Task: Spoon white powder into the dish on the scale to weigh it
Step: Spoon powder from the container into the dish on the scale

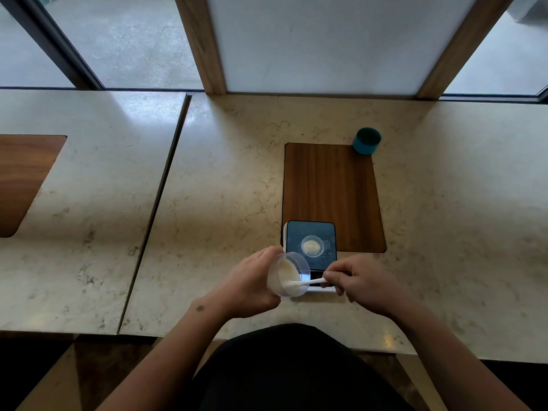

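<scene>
A small scale point(296, 235) with a dark glass top sits at the near edge of a wooden inlay. A clear round dish point(312, 246) with a little heap of white powder stands on it. My left hand point(249, 284) holds a clear plastic container point(286, 275) of white powder, tilted toward the right, just in front of the scale. My right hand point(360, 278) pinches the handle of a white spoon point(307, 282), whose bowl is dipped inside the container.
A teal cup point(366, 140) stands at the far right corner of the wooden inlay point(332, 185). The marble counter point(225, 203) has a seam to the left and another wooden inlay point(23, 179) at far left. Windows and a wooden-framed panel rise behind.
</scene>
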